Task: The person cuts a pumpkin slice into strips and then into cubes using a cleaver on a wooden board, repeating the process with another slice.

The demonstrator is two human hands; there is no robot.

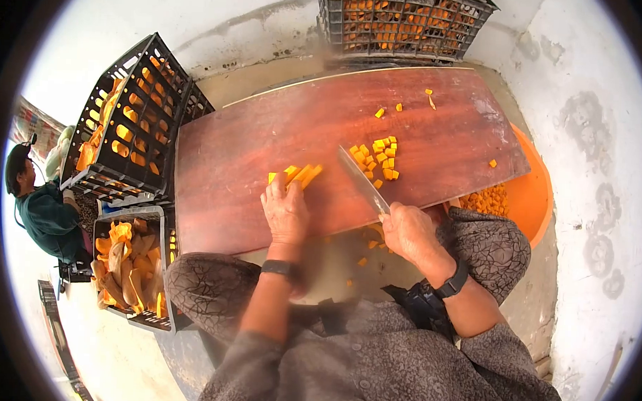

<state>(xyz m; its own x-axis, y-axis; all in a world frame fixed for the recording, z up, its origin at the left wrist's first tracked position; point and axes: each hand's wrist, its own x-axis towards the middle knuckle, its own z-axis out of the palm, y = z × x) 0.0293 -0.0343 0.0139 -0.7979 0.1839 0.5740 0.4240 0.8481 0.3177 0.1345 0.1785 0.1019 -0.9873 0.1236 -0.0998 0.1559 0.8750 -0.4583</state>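
Note:
My left hand (286,208) rests on the red-brown board with its fingers bent over several orange pumpkin strips (308,176), gripping them at their near ends. The knife (366,184) is in my right hand (409,233), fingers wrapped round its handle. Its blade points up and to the left across the board (245,138), apart from the strips. Just right of the blade lies a loose group of pumpkin cubes (386,155). Most of the knife's handle is hidden inside my right hand.
An orange basin (542,190) holding pumpkin cubes stands on the floor at the right, partly under the board. Black crates of pumpkin pieces stand at the left (119,116), lower left (170,266) and back (405,23). A person (48,216) sits at far left.

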